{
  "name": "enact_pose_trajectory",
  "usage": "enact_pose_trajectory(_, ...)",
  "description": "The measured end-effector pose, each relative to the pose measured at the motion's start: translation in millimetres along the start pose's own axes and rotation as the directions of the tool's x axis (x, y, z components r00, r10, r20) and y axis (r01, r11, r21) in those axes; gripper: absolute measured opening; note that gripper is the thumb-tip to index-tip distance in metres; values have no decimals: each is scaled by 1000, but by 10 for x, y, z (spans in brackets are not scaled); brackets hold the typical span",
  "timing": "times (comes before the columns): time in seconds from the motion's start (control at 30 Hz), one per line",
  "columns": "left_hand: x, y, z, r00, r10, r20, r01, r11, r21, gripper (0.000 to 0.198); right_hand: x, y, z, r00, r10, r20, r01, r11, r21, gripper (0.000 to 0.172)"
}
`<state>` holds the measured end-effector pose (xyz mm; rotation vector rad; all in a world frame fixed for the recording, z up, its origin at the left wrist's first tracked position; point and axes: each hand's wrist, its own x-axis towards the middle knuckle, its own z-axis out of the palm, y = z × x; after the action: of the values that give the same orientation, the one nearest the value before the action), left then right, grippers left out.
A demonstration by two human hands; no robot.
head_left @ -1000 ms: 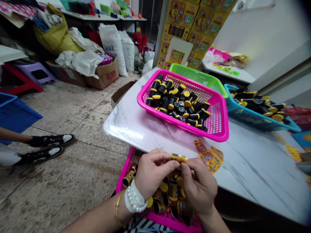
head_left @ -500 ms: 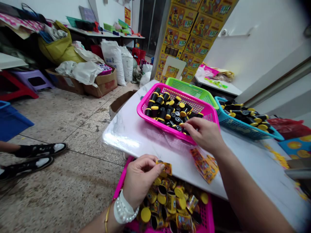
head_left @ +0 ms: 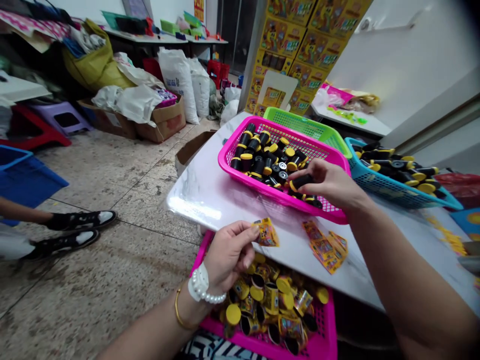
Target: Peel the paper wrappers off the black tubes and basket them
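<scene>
My left hand (head_left: 230,255) pinches a small yellow printed label (head_left: 267,233) by its left end, above the table's front edge. Over the pink basket (head_left: 234,173) on the table, my right hand (head_left: 332,182) grips a black canister with a yellow cap (head_left: 300,182). Many similar black canisters (head_left: 258,165) lie jumbled in that basket. More printed labels (head_left: 327,248) rest on the table below my right wrist. A second pink basket (head_left: 330,327), under the table edge, holds yellow-labelled canisters (head_left: 270,298).
Behind the pink basket is a green basket (head_left: 305,127), and to the right a blue basket (head_left: 405,192) full of black canisters. Stacked yellow boxes (head_left: 285,37) stand behind the table (head_left: 195,200). At left, a person's shoes (head_left: 80,220) rest on the floor near a blue bin (head_left: 33,180).
My right hand has lifted a canister from among the others in the basket. My left hand has raised the label a little, and more of it shows. The view has shifted slightly.
</scene>
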<state>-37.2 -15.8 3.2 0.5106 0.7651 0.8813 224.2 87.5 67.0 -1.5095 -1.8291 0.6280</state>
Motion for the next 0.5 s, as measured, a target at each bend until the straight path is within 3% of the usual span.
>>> enact_pose_trajectory(0.07, 38, 8, 26, 1000, -10, 9, 10, 1000, -27, 38, -147, -51, -48, 998, 52, 27, -57, 960, 273, 36)
enact_pose_trajectory(0.2, 100, 4, 79, 1000, 6, 6, -5, 998, -63, 35, -581, -298, -30, 998, 35, 56, -56, 895, 443, 28)
enact_pose_trajectory(0.33, 128, 1, 135, 1000, 28, -14, -29, 998, -49, 31, -1003, -476, 92, 998, -12, 67, -15, 923, 384, 35)
enact_pose_trajectory(0.43, 127, -2, 166, 1000, 10, -27, -11, 999, -48, 30, -1176, -439, 237, 997, -23, 75, 5, 973, 231, 49)
enact_pose_trajectory(0.5, 122, -2, 171, 999, -16, -34, 14, 998, -63, 31, -1242, -364, 354, 998, 28, 59, -42, 963, 265, 61)
